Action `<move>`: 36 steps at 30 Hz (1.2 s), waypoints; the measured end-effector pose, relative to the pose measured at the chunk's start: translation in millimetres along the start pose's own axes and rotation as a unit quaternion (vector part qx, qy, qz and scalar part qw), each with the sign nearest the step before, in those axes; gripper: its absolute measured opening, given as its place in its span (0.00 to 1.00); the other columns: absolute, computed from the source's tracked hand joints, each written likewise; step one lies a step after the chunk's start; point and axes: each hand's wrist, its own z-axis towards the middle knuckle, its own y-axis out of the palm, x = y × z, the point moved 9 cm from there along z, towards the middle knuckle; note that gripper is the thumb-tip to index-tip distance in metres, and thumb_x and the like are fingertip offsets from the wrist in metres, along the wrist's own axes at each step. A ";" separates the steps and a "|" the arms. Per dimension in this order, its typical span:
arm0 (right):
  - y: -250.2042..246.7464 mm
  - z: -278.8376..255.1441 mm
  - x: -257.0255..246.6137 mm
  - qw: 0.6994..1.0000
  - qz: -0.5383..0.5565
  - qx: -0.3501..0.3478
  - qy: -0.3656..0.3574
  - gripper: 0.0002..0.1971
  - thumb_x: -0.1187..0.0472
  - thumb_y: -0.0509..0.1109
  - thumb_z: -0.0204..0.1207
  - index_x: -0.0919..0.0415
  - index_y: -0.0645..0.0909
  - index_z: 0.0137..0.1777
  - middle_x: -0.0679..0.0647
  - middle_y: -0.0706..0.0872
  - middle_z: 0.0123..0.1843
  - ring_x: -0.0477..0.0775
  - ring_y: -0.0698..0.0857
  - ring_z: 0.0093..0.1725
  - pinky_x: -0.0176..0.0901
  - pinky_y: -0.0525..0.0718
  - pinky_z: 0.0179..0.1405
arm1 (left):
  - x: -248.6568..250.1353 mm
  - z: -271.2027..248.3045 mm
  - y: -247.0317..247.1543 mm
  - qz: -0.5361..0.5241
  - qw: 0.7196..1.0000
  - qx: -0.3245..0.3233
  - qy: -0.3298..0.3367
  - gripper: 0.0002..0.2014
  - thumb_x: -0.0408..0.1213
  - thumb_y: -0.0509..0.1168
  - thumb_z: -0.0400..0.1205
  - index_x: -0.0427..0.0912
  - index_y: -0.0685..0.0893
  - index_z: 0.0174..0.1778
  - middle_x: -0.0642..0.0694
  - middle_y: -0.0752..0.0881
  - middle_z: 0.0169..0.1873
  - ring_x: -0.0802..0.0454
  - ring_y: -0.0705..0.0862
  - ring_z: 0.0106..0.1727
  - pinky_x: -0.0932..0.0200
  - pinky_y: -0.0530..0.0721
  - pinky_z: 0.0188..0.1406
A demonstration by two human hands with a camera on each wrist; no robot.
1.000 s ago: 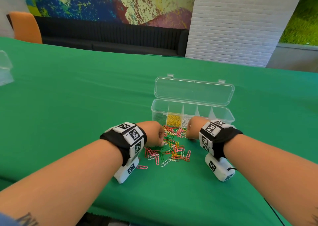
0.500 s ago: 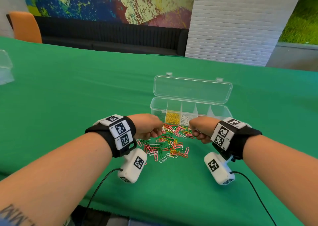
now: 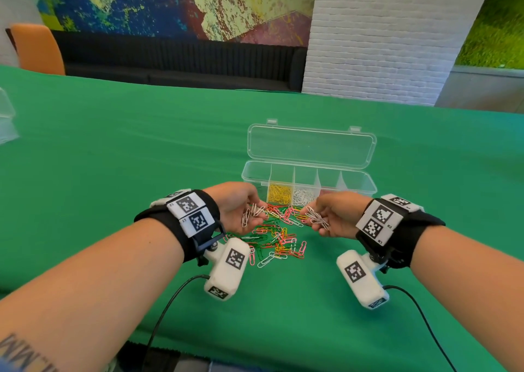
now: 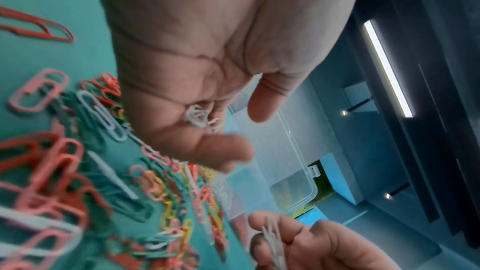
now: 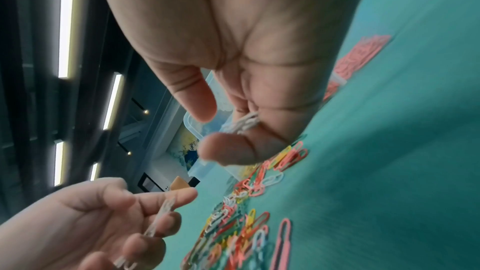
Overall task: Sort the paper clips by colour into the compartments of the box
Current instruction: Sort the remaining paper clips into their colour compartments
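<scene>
Both hands, left and right, clutched white clips; white compartment lay just beyond, nearer right.

- Left grip turned palm-up, fingers loosely curled, cradling a bunch of white clips.
- Right grip likewise palm-up, fingers curled round white clips.
- Both forearms reach forward, wrists raised.

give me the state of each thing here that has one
box: open, lid up
left hand: holds white clips
right hand: holds white clips
yellow compartment: partly filled
white compartment: partly filled
mixed pile: loose on cloth, unsorted
</scene>
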 end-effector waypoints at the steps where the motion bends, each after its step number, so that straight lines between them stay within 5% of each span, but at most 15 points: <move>1: -0.7 -1.2 -3.0 1.000 0.024 -0.003 -0.004 0.13 0.72 0.49 0.76 0.67 0.75 0.47 0.59 0.76 0.35 0.48 0.78 0.22 0.33 0.78 0.18 | 3.0 -0.1 0.8 -0.016 1.000 -0.003 0.000 0.09 0.30 0.48 0.83 0.36 0.72 0.54 0.41 0.77 0.35 0.51 0.77 0.32 0.64 0.81 0.22; 10: -29.3 -1.6 -48.0 0.990 0.125 0.048 -0.048 0.15 0.78 0.44 0.74 0.70 0.69 0.53 0.62 0.73 0.39 0.55 0.76 0.34 0.34 0.84 0.21 | 54.5 13.1 24.1 -0.076 0.995 -0.018 0.059 0.14 0.33 0.46 0.85 0.31 0.70 0.60 0.34 0.78 0.44 0.42 0.81 0.43 0.51 0.82 0.46; 15: -48.1 16.0 -73.4 0.986 0.118 0.099 -0.066 0.16 0.78 0.47 0.73 0.66 0.63 0.58 0.60 0.70 0.38 0.56 0.75 0.32 0.39 0.85 0.21 | 81.7 34.2 43.8 -0.063 0.996 -0.022 0.059 0.18 0.41 0.49 0.87 0.30 0.68 0.64 0.30 0.76 0.50 0.34 0.78 0.62 0.47 0.78 0.59; 21: -50.9 36.4 -80.4 0.985 0.126 0.112 -0.044 0.11 0.77 0.50 0.71 0.63 0.67 0.48 0.60 0.66 0.40 0.57 0.72 0.38 0.48 0.81 0.37 | 99.4 65.5 51.7 -0.062 0.998 0.008 0.033 0.33 0.50 0.50 0.87 0.25 0.55 0.78 0.26 0.63 0.75 0.31 0.67 0.75 0.43 0.71 0.72; 24: -48.2 40.1 -76.2 0.987 0.124 0.102 -0.007 0.15 0.75 0.51 0.75 0.74 0.70 0.60 0.71 0.74 0.56 0.67 0.77 0.57 0.51 0.78 0.53 | 104.0 76.1 55.2 -0.075 0.997 0.007 0.026 0.36 0.52 0.49 0.87 0.27 0.49 0.81 0.27 0.52 0.80 0.32 0.58 0.80 0.42 0.64 0.77; 27: -46.5 42.3 -78.8 0.989 0.123 0.083 -0.020 0.27 0.73 0.49 0.78 0.74 0.56 0.79 0.68 0.60 0.80 0.69 0.60 0.80 0.52 0.66 0.77 | 106.2 78.2 60.7 -0.068 0.997 -0.006 0.020 0.37 0.54 0.49 0.87 0.28 0.48 0.81 0.24 0.47 0.79 0.32 0.50 0.82 0.44 0.58 0.79; 30: -44.9 40.8 -80.3 0.987 0.132 0.081 -0.027 0.26 0.74 0.50 0.77 0.76 0.60 0.77 0.73 0.63 0.78 0.70 0.65 0.77 0.50 0.72 0.72 | 108.3 77.3 60.7 -0.060 0.998 -0.003 0.031 0.36 0.53 0.50 0.87 0.27 0.53 0.80 0.24 0.49 0.79 0.32 0.51 0.82 0.44 0.58 0.79; 33: -44.3 37.6 -78.4 0.988 0.135 0.064 -0.045 0.28 0.74 0.48 0.77 0.72 0.57 0.79 0.71 0.57 0.80 0.70 0.55 0.80 0.50 0.60 0.80 | 108.2 72.2 56.0 -0.054 0.997 0.000 0.051 0.32 0.52 0.50 0.87 0.28 0.61 0.77 0.24 0.56 0.78 0.34 0.57 0.80 0.45 0.61 0.78; 36: -45.4 28.1 -73.8 0.992 0.104 0.059 -0.050 0.17 0.74 0.49 0.77 0.70 0.77 0.58 0.66 0.76 0.66 0.66 0.73 0.72 0.46 0.74 0.67 | 104.2 61.8 48.0 -0.009 0.997 0.007 0.075 0.24 0.50 0.52 0.86 0.32 0.73 0.66 0.28 0.71 0.70 0.36 0.71 0.73 0.49 0.71 0.70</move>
